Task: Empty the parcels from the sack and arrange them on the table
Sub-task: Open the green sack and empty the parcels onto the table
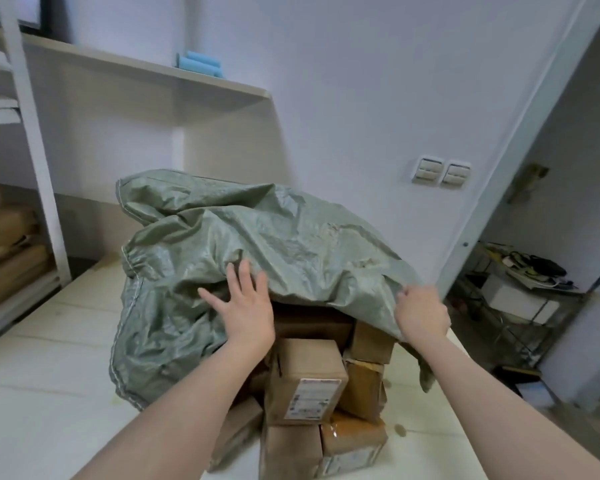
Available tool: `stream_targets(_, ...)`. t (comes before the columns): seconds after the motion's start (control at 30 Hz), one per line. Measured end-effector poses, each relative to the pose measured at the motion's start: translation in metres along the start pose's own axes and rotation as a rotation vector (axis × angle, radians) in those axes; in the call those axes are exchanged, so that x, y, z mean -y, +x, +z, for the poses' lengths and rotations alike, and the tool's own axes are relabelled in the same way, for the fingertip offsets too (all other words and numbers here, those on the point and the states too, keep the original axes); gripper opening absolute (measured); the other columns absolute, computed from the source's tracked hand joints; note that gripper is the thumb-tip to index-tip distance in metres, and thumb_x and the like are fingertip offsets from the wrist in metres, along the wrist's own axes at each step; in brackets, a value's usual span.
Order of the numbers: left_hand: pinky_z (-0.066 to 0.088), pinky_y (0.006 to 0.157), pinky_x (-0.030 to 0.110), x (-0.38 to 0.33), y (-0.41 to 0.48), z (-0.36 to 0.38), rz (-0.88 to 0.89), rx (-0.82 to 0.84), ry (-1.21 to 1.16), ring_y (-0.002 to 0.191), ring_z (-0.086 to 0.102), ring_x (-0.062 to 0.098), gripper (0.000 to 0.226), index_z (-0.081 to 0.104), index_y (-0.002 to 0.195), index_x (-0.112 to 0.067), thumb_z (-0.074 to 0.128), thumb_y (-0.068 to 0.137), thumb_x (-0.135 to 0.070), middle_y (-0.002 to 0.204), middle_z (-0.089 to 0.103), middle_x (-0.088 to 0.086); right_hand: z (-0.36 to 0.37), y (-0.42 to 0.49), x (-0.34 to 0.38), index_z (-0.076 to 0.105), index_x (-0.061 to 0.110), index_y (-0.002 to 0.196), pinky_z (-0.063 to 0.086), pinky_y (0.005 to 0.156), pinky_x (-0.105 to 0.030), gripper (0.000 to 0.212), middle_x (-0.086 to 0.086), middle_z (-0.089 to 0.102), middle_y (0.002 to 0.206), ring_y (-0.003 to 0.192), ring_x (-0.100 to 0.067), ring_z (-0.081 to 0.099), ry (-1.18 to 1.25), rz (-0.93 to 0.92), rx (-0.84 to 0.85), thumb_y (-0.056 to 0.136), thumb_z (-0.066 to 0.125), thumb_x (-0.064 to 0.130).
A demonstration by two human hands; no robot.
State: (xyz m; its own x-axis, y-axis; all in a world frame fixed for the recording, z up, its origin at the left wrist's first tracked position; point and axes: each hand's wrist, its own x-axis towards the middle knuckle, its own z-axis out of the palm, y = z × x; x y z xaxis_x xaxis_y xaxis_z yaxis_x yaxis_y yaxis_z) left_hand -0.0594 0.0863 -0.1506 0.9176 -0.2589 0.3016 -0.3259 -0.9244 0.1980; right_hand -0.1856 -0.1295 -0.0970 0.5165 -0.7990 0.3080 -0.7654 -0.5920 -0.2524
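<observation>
1. Cream table [49, 375], white wall behind, shelf [146, 74] at upper left
2. Green woven sack [257, 237]: crumpled on table, beyond both hands
3. My left hand [246, 306]: fingers spread, flat on sack
4. My right hand [421, 315]: fingers curled, gripping sack's edge
5. Brown parcels [309, 386]: stacked under sack's raised edge, below and between my hands; labels blurred, sack's inside hidden, nearest ones cut off

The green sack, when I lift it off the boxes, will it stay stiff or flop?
Likely floppy: the green sack is creased and drapes over the boxes. Probably light: the right hand alone holds its edge up.
</observation>
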Motion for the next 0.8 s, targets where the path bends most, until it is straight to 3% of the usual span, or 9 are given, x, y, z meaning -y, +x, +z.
stream_targets(0.1, 0.026, 0.11, 0.063, 0.012, -0.001, 0.016, -0.152, -0.043, -0.058, 0.148, -0.014, 0.03, 0.066, 0.02, 0.142, -0.018, 0.053, 0.088, 0.001, 0.155, -0.02, 0.011, -0.016, 0.001, -0.007, 0.065, 0.01, 0.092, 0.057, 0.073, -0.038, 0.028, -0.005, 0.066, 0.083, 0.08, -0.026, 0.07, 0.269, -0.051, 0.118, 0.1, 0.046, 0.028)
stream_targets(0.17, 0.038, 0.105, 0.05, 0.005, -0.003, 0.02, -0.192, -0.059, -0.118, 0.148, -0.009, 0.029, 0.058, 0.023, 0.141, -0.015, 0.045, 0.091, 0.002, 0.155, -0.016, 0.009, -0.02, -0.012, 0.002, 0.068, 0.015, 0.096, 0.055, 0.086, -0.036, 0.024, -0.008, 0.07, 0.101, 0.093, -0.02, 0.069, 0.32, -0.255, 0.253, 0.098, 0.053, 0.034)
stream_targets(0.23, 0.037, 0.106, 0.048, -0.007, -0.007, 0.019, -0.19, -0.029, -0.111, 0.149, -0.006, 0.029, 0.053, 0.025, 0.141, -0.015, 0.043, 0.093, 0.0, 0.157, -0.011, 0.009, -0.01, -0.024, 0.013, 0.067, 0.023, 0.115, 0.04, 0.108, -0.038, 0.029, -0.004, 0.039, 0.152, 0.131, -0.02, 0.048, 0.191, -0.479, 0.368, 0.092, 0.06, 0.04)
stream_targets(0.33, 0.026, 0.112, 0.056, -0.007, -0.013, 0.021, -0.196, -0.001, -0.051, 0.148, -0.007, 0.031, 0.05, 0.031, 0.135, -0.016, 0.049, 0.092, -0.002, 0.158, -0.008, 0.01, 0.013, -0.034, 0.026, 0.044, 0.027, 0.144, 0.042, 0.105, -0.039, 0.055, 0.005, -0.013, 0.163, 0.137, -0.024, 0.039, -0.175, -0.567, 0.452, 0.093, 0.057, 0.044)
stream_targets(0.4, 0.031, 0.108, 0.052, 0.012, -0.015, 0.025, -0.212, 0.014, -0.014, 0.149, -0.004, 0.03, 0.051, 0.028, 0.137, -0.016, 0.05, 0.093, -0.005, 0.159, -0.009, 0.009, 0.018, -0.033, 0.031, 0.027, 0.012, 0.151, 0.041, 0.104, -0.039, 0.064, -0.007, 0.004, 0.163, 0.134, -0.029, 0.042, -0.083, -0.412, 0.384, 0.097, 0.052, 0.036)
stream_targets(0.53, 0.042, 0.095, 0.038, 0.048, -0.011, 0.021, -0.237, 0.148, 0.024, 0.14, 0.018, 0.025, 0.058, 0.032, 0.144, -0.017, 0.056, 0.091, -0.013, 0.156, -0.004, 0.003, -0.001, -0.016, 0.032, 0.043, 0.001, 0.134, 0.043, 0.097, -0.038, 0.044, -0.016, 0.042, 0.136, 0.116, -0.03, 0.052, 0.351, -0.248, 0.074, 0.098, 0.053, 0.024)
stream_targets(0.6, 0.042, 0.087, 0.033, 0.048, -0.008, 0.005, -0.197, 0.183, 0.089, 0.133, 0.025, 0.024, 0.051, 0.045, 0.138, -0.018, 0.058, 0.089, -0.014, 0.152, 0.008, 0.003, -0.019, -0.01, 0.035, 0.045, 0.0, 0.124, 0.043, 0.087, -0.036, 0.036, -0.016, 0.044, 0.127, 0.106, -0.03, 0.052, 0.413, -0.297, -0.052, 0.095, 0.056, 0.017)
stream_targets(0.7, 0.043, 0.078, 0.032, 0.04, 0.004, -0.028, -0.183, 0.091, 0.056, 0.134, 0.027, 0.025, 0.048, 0.041, 0.138, -0.012, 0.054, 0.092, -0.009, 0.148, 0.019, 0.006, -0.043, -0.001, 0.039, 0.044, -0.004, 0.123, 0.036, 0.073, -0.03, 0.037, -0.021, 0.04, 0.126, 0.096, -0.035, 0.052, 0.377, -0.366, -0.191, 0.091, 0.058, 0.01)
stream_targets(0.8, 0.048, 0.076, 0.037, 0.037, 0.022, -0.075, -0.21, -0.063, -0.07, 0.128, 0.039, 0.028, 0.041, 0.039, 0.135, -0.008, 0.047, 0.095, -0.003, 0.141, 0.033, 0.01, -0.068, 0.005, 0.045, 0.041, -0.002, 0.129, 0.043, 0.078, -0.035, 0.046, -0.019, 0.035, 0.131, 0.101, -0.034, 0.053, 0.341, -0.34, -0.262, 0.09, 0.06, 0.013)
